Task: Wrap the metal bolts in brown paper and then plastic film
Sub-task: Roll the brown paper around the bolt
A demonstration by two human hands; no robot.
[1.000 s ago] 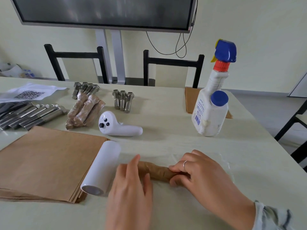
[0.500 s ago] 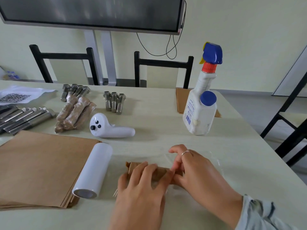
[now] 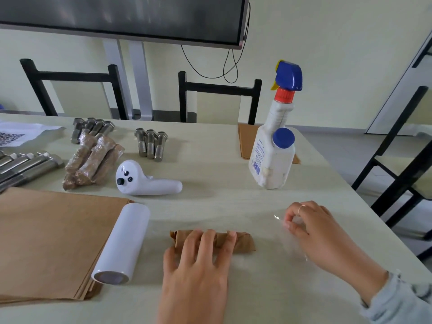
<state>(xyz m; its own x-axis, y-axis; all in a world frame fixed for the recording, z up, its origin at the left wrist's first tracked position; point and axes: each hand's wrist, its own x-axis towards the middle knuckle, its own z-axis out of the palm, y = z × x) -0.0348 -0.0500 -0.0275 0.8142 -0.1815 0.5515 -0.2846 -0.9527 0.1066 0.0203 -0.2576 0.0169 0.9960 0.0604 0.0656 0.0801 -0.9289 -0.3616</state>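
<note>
A bolt rolled in brown paper [image 3: 243,243] lies across a sheet of clear plastic film [image 3: 261,220] on the table. My left hand [image 3: 198,265] presses on the roll with straight fingers. My right hand [image 3: 313,228] is to the right of the roll and pinches the film's right edge. The white film roll [image 3: 121,244] lies on a stack of brown paper sheets [image 3: 51,235]. Three bare bolts [image 3: 150,145] stand grouped at the back. Wrapped bolts [image 3: 93,162] lie left of them.
A white handheld controller [image 3: 145,181] lies behind the film. A spray bottle [image 3: 273,141] stands at the right on another brown sheet [image 3: 245,143]. Long bolts [image 3: 23,164] and a QR-code paper [image 3: 14,136] are at the far left. Black chairs surround the table.
My right hand left the paper roll and moved right to the film's edge. My left hand stayed on the roll, its fingers now flatter over it.
</note>
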